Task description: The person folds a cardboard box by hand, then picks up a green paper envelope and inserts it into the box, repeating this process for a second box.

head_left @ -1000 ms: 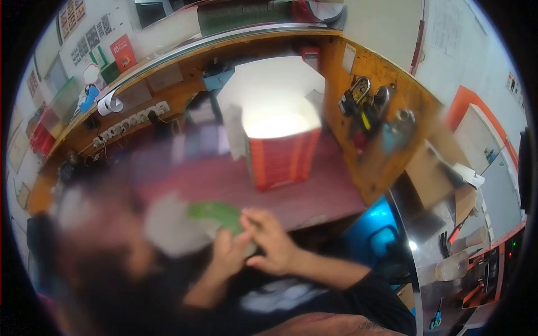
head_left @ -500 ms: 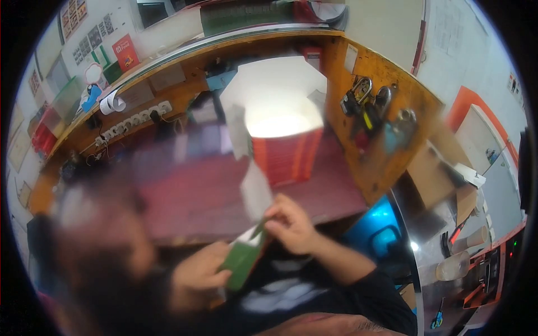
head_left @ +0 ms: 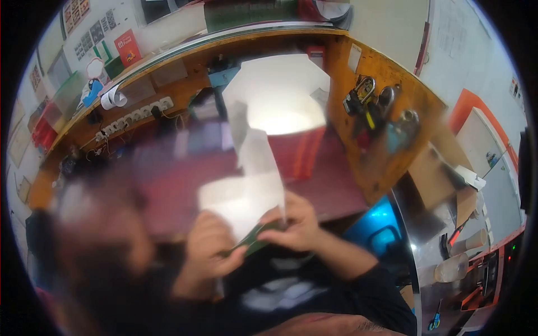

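Note:
A paperboard carton point(head_left: 238, 199), white inside and green outside, is held low in front of my body between both hands. My left hand point(head_left: 210, 246) grips its left side, with the thumb along the green lower edge. On the other side my right hand point(head_left: 294, 224) pinches the green edge and right side. The carton's white flaps stand spread upward, and its bottom is hidden from view. Just beyond it, a large red box point(head_left: 302, 154) with a white inside stands on the table, its white flaps folded outward.
The dark red tabletop point(head_left: 342, 190) has a wooden side panel point(head_left: 403, 95) on its right, where padlocks point(head_left: 367, 87) hang. A power strip point(head_left: 134, 117) runs along the back left. A large blurred shape point(head_left: 101, 235) covers the lower left. Scissors point(head_left: 435, 316) lie at lower right.
The carton has gone from narrow and folded to opened wide, its white inside now facing up. My right hand has shifted slightly right and down, and both hands now grip its edges.

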`<state>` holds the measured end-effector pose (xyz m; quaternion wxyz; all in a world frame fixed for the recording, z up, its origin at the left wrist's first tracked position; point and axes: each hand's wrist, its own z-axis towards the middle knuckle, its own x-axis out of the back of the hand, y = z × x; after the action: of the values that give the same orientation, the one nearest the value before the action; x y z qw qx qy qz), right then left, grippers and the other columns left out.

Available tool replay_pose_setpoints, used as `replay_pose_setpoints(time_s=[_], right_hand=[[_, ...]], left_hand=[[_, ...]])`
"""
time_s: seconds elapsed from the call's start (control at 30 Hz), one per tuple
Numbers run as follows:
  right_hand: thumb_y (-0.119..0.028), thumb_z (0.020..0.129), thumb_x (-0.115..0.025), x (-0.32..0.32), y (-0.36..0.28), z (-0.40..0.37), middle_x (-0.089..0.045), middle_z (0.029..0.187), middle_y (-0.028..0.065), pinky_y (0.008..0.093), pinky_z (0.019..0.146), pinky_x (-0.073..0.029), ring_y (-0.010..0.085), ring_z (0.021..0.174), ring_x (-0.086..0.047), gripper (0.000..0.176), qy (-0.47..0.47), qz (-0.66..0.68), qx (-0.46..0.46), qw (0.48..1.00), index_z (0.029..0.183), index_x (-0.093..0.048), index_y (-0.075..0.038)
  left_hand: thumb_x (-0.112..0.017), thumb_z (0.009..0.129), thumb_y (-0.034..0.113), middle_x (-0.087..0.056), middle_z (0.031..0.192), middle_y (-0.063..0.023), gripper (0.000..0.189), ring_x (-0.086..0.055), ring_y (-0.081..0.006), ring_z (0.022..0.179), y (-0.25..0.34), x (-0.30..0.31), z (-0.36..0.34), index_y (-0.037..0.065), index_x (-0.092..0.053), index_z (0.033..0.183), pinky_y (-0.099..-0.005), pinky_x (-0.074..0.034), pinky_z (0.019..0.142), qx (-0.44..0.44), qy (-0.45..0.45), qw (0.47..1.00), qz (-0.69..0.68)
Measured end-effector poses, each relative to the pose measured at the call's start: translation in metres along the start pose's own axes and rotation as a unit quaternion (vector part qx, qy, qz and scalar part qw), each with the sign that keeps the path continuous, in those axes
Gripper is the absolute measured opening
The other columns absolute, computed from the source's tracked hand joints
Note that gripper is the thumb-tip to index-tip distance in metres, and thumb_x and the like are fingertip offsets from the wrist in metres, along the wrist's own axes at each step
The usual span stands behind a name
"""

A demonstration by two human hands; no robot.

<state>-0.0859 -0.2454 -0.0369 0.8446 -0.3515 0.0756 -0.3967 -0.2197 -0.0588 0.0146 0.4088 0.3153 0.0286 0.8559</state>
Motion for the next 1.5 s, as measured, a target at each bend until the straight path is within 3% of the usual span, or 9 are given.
replay_pose_setpoints(time_s=[0.17,0.27,0.37,0.43,0.5,0.7,0.97,1.37,1.5], right_hand=[[-0.019,0.076,-0.088,0.010,-0.011,0.010,-0.046,0.099,0.0048,0.0272,0.075,-0.041,0.0151,0.086,-0.046,0.035,0.035,-0.022,0.015,0.999,0.107,-0.077,-0.008],[-0.034,0.083,-0.081,0.013,-0.011,0.016,-0.043,0.122,0.0121,0.0344,0.098,-0.040,0.0234,0.118,-0.043,0.068,0.074,0.076,-0.047,0.993,0.139,-0.053,-0.008],[-0.034,0.090,-0.070,0.019,-0.013,0.035,-0.040,0.138,0.0166,0.0406,0.113,-0.035,0.0295,0.139,-0.036,0.082,0.117,-0.003,-0.029,0.993,0.155,-0.027,-0.008],[-0.023,0.091,-0.065,0.034,-0.002,0.051,-0.041,0.138,0.0164,0.0395,0.110,-0.038,0.0288,0.134,-0.042,0.073,0.197,-0.175,-0.014,0.965,0.153,-0.029,-0.008],[-0.007,0.085,-0.058,0.074,-0.012,0.087,-0.049,0.132,0.0146,0.0366,0.108,-0.041,0.0245,0.123,-0.051,0.068,0.267,0.157,-0.097,0.946,0.149,-0.036,-0.006],[0.004,0.083,-0.053,0.171,0.036,0.138,-0.060,0.126,0.0112,0.0273,0.096,-0.046,0.0166,0.108,-0.059,0.060,0.197,0.081,-0.160,0.964,0.143,-0.053,-0.003],[-0.011,0.096,-0.060,0.174,0.075,0.161,-0.064,0.117,0.0081,0.0271,0.095,-0.043,0.0111,0.105,-0.056,0.055,0.063,-0.141,-0.192,0.969,0.150,-0.050,-0.009],[-0.010,0.095,-0.050,0.173,0.047,0.158,-0.058,0.136,0.0124,0.0303,0.105,-0.041,0.0194,0.121,-0.055,0.056,0.110,0.172,-0.235,0.950,0.150,-0.045,0.000],[-0.017,0.100,-0.049,0.165,0.062,0.163,-0.053,0.144,0.0145,0.0339,0.111,-0.037,0.0223,0.129,-0.052,0.056,0.085,-0.040,-0.231,0.968,0.153,-0.042,-0.003]], left_hand=[[-0.078,0.069,0.011,-0.058,0.065,0.0009,0.023,-0.056,-0.0192,0.061,0.008,-0.006,0.031,0.012,-0.055,0.065,-0.0374,-0.033,0.066,-0.078,-0.009,0.989,0.128],[-0.077,0.072,0.016,-0.060,0.068,0.0017,0.019,-0.057,-0.0186,0.065,0.006,-0.022,0.050,0.012,-0.059,0.065,-0.0380,-0.033,0.072,-0.149,0.039,0.948,0.278],[-0.073,0.080,0.027,-0.064,0.078,0.0034,0.019,-0.060,-0.0174,0.081,-0.020,-0.050,0.067,0.013,-0.064,0.073,-0.0411,-0.036,0.085,-0.260,0.066,0.898,0.350],[-0.065,0.088,0.038,-0.067,0.094,0.0024,0.019,-0.062,-0.0186,0.094,-0.048,-0.070,0.076,0.020,-0.063,0.091,-0.0429,-0.035,0.085,-0.305,0.183,0.836,0.418],[-0.057,0.093,0.056,-0.058,0.124,-0.0112,0.043,-0.054,-0.0299,0.108,-0.093,-0.061,0.080,0.022,-0.052,0.118,-0.0534,-0.037,0.094,-0.266,0.290,0.866,0.310],[-0.066,0.090,0.053,-0.044,0.143,-0.0208,0.077,-0.043,-0.0333,0.133,-0.197,-0.070,0.078,0.002,-0.039,0.141,-0.0464,-0.036,0.109,0.070,0.139,0.986,0.060],[-0.065,0.091,0.060,-0.035,0.151,-0.0188,0.089,-0.037,-0.0326,0.141,-0.218,-0.096,0.068,0.005,-0.029,0.151,-0.0443,-0.033,0.114,0.104,0.140,0.985,-0.009],[-0.074,0.084,0.058,-0.039,0.147,-0.0249,0.104,-0.038,-0.0351,0.139,-0.216,-0.091,0.069,0.004,-0.016,0.151,-0.0486,-0.031,0.114,0.173,0.123,0.976,-0.043],[-0.072,0.086,0.059,-0.036,0.149,-0.0236,0.104,-0.037,-0.0353,0.140,-0.218,-0.091,0.067,0.004,-0.015,0.152,-0.0482,-0.030,0.115,0.139,0.150,0.978,-0.048]])
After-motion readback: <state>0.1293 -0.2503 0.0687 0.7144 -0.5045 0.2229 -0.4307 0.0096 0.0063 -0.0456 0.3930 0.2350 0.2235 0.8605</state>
